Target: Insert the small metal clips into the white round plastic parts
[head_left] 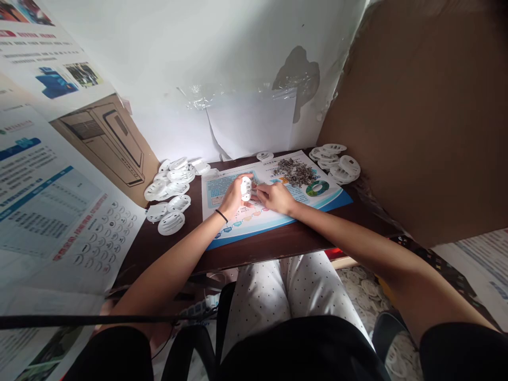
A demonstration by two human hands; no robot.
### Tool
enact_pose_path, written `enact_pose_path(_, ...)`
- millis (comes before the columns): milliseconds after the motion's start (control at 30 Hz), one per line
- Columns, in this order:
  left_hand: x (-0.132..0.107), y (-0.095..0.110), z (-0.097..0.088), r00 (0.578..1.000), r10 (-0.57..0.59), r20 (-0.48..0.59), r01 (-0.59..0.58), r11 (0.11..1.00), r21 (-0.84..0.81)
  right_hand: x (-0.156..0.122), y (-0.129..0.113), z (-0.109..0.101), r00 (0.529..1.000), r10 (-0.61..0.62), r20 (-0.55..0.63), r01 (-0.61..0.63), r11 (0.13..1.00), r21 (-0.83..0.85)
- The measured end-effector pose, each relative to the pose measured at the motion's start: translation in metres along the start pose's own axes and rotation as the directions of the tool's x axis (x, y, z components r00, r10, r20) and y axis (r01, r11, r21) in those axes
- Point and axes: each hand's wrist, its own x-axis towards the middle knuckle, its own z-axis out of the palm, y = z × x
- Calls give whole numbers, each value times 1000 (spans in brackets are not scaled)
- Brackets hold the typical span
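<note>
My left hand (234,200) grips a white round plastic piece with slots (246,188), tilted on edge above the printed sheet. Beside it, my right hand (278,197) has thumb and fingers pinched together at the piece's right side. Whatever sits between those fingertips is too small to make out. Behind my right hand lies a heap of small metal parts (297,172) on the printed sheet (278,214). Several similar white pieces (171,223) are piled to the left of my left hand.
A second pile of white pieces (344,168) stands at the right, and a lone one (264,156) lies at the back. Cardboard walls (420,116) and a white back wall (190,47) enclose the dark table (273,251). More white pieces (363,288) lie below the table.
</note>
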Motion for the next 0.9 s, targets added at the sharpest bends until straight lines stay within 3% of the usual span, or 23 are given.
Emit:
enact_pose_path(500,0,-2,0,999,5,-33,-5,1000,-1,0,-3,-1,999,13,38,-9,996,-92)
enact_pose_path(900,2,-5,-1,1000,20,-20,-20,1000,-21,1,0,-2,999,-2,35,4,998,-58)
